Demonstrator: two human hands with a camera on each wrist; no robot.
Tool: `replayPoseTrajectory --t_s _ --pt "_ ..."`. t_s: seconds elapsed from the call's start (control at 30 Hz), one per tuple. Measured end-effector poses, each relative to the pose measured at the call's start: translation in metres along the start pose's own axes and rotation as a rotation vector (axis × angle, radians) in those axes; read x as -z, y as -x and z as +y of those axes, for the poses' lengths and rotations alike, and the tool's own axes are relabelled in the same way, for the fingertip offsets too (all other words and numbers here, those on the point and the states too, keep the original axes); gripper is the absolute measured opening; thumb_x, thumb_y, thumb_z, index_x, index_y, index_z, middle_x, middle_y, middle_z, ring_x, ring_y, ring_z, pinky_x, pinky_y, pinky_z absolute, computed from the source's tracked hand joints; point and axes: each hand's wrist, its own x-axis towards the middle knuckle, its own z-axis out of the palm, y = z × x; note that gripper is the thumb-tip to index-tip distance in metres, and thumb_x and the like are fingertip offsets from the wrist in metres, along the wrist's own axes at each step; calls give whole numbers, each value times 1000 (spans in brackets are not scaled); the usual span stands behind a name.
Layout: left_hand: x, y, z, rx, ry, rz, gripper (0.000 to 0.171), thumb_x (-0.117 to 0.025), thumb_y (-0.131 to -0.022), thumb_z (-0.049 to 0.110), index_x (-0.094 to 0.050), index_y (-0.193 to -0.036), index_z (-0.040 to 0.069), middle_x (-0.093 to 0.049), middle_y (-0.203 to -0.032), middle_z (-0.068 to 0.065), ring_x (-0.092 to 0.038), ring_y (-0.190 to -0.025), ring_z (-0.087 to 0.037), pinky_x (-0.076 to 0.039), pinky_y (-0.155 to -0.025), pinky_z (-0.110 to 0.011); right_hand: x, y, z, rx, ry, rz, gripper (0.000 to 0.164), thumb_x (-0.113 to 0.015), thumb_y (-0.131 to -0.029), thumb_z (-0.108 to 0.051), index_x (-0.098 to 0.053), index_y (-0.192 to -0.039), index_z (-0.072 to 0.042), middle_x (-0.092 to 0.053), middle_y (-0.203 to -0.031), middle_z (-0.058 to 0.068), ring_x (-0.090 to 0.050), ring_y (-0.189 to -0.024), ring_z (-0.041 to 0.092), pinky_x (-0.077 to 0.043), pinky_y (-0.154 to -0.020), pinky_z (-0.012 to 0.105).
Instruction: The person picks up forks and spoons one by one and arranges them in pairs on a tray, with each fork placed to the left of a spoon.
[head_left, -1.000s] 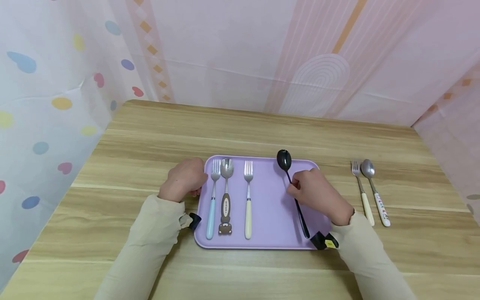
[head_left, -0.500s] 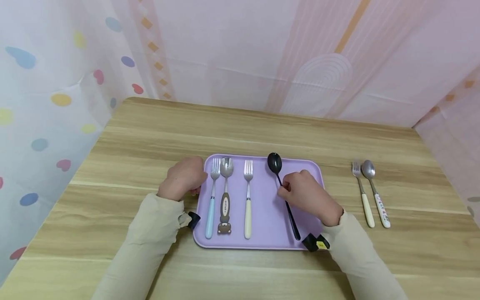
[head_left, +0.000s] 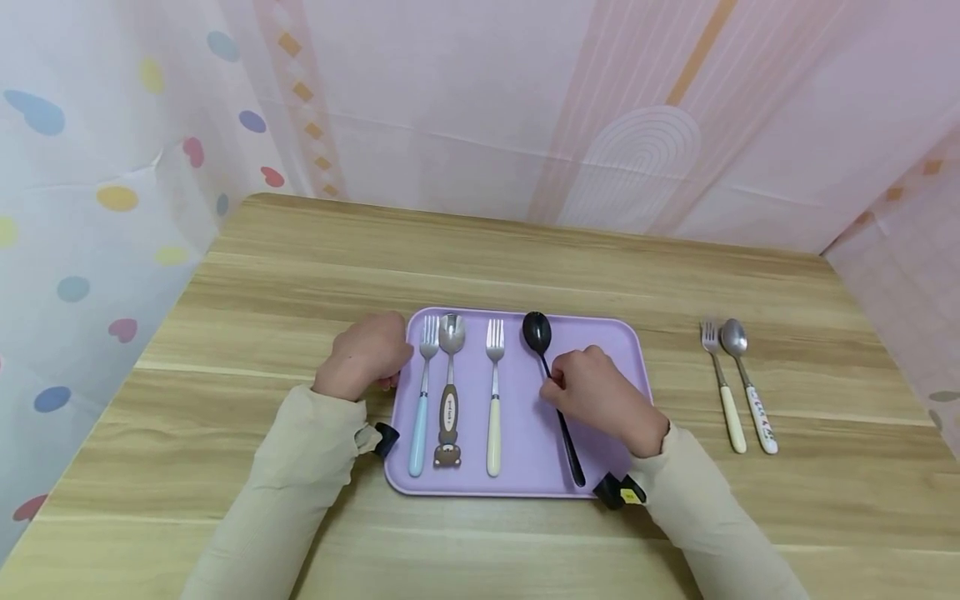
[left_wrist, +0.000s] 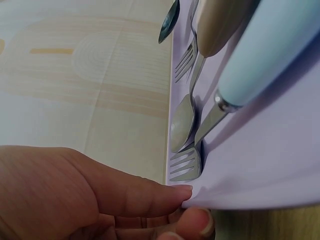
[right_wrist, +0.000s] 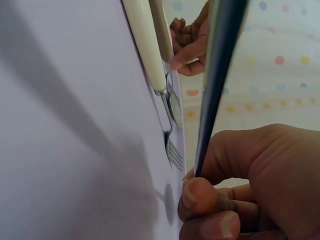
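Observation:
A black long-handled spoon (head_left: pixel 537 332) is pinched mid-handle between thumb and fingers of my right hand (head_left: pixel 600 396), over the right half of the lilac tray (head_left: pixel 525 485). Its shadow falls on the tray in the right wrist view. My left hand (head_left: pixel 365 354) pinches the tray's left rim, thumb on top and fingers below, as the left wrist view shows. On the tray lie, from the left, a blue-handled fork (head_left: pixel 420 425), a spoon with a brown bear handle (head_left: pixel 448 417) and a cream-handled fork (head_left: pixel 494 425), all with heads toward the far side.
To the tray's right, on the wooden table (head_left: pixel 262 275), lie a second cream-handled fork (head_left: pixel 731 417) and a spoon with a patterned white handle (head_left: pixel 761 417). A patterned curtain (head_left: pixel 465 108) hangs behind the table and along its sides.
My right hand has carried the black spoon leftward and slightly toward the near side, closer to the cream-handled fork on the tray. The left hand stays at the tray's rim.

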Motion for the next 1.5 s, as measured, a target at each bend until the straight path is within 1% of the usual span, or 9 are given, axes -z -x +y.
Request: replayPoseTrajectory --t_s 0.4,0.77,1.03,1.13,1.4,1.5 --pt "0 -1 0 5 -8 -2 19 -44 -84 4 -58 -71 2 -56 -54 -8 -53 -46 -17 -39 -40 -26 -8 -3 -10 28 -4 4 32 -56 -75 -10 -37 -50 -16 -29 -48 -10 -29 -43 3 -24 -41 19" --pt "0 -2 -1 -5 -2 2 18 -45 -83 4 -57 -71 2 -56 -54 -8 -52 -45 -16 -38 -40 -26 -12 -5 -9 -9 -15 -36 32 -56 -78 -12 -39 -50 -16 -31 -48 -9 -31 -43 4 -25 -41 19" --pt "0 -2 -1 -2 -7 -5 18 -44 -84 4 -57 -71 2 -56 -54 -8 -53 -46 -17 -38 -40 -26 -16 -8 -6 19 -17 -43 30 -56 -79 -12 -44 -52 -14 -38 -48 -7 -37 -44 6 -30 -42 20" --pt "0 -1 -1 -4 -7 -5 18 -44 -84 4 -57 -71 2 -56 -54 -8 -53 -46 -17 -39 -40 -26 -17 -9 -6 14 -16 -49 30 -56 -80 -12 -45 -53 -14 -39 -48 -6 -38 -44 6 -30 -42 21" --pt "0 0 0 -5 2 3 19 -45 -84 4 -57 -70 1 -56 -53 -8 -52 -45 -17 -38 -40 -26 -17 -10 -7 -16 -14 -73 33 -54 -85 -13 -42 -54 -14 -36 -48 -6 -37 -43 7 -30 -42 21" --pt "0 0 0 -3 2 5 19 -44 -84 4 -57 -70 1 -56 -53 -8 -52 -45 -17 -38 -40 -26 -18 -10 -8 -23 -20 -86 33 -54 -86 -14 -43 -55 -13 -36 -49 -5 -37 -43 7 -31 -42 22"
